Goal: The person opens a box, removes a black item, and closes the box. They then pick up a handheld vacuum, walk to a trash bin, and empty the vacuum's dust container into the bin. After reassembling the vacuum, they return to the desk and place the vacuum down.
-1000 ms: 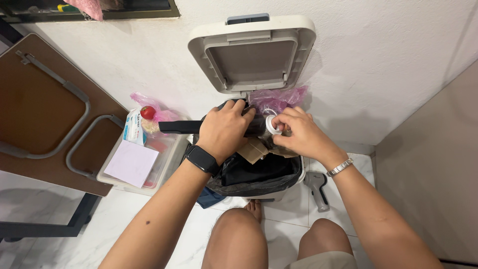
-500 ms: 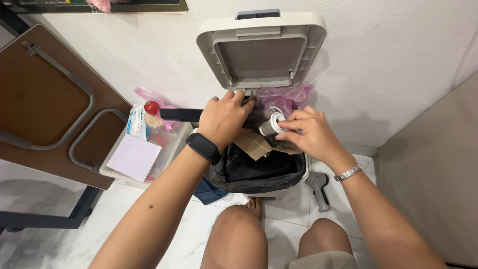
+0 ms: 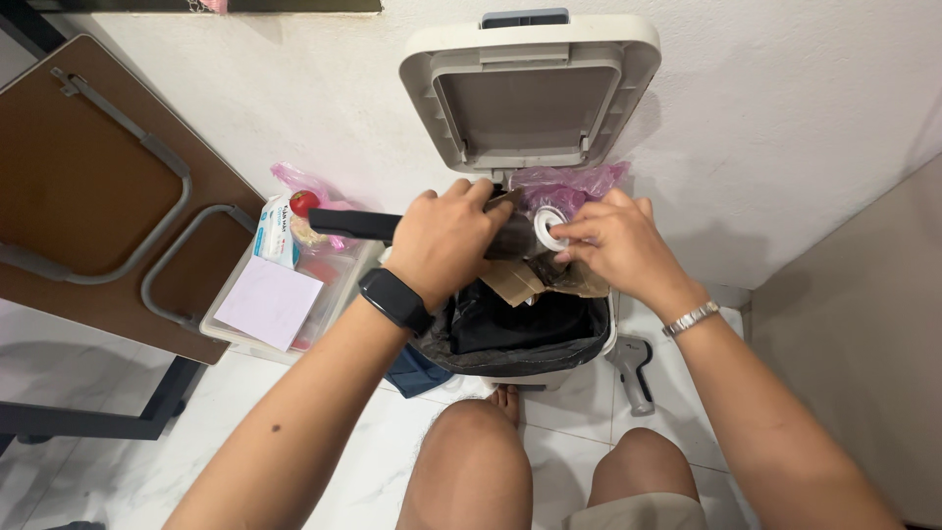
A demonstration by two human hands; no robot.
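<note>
Left hand point(image 3: 446, 240) wraps around a dark vacuum body point(image 3: 505, 236) with a black nozzle point(image 3: 353, 224) pointing left, held over the open bin point(image 3: 599, 339). Right hand point(image 3: 613, 245) pinches the white-rimmed filter point(image 3: 548, 228) at the body's end. Bin: one, black liner, lid point(image 3: 530, 88) up against the wall. One clear tray point(image 3: 339, 285) left of the bin holds one white-and-blue packet point(image 3: 272, 231), one pale paper sheet point(image 3: 268, 302), one pink bag point(image 3: 299, 182). One grey handle part point(image 3: 631, 368) lies on the floor. Folded table point(image 3: 88, 206) leans at left.
</note>
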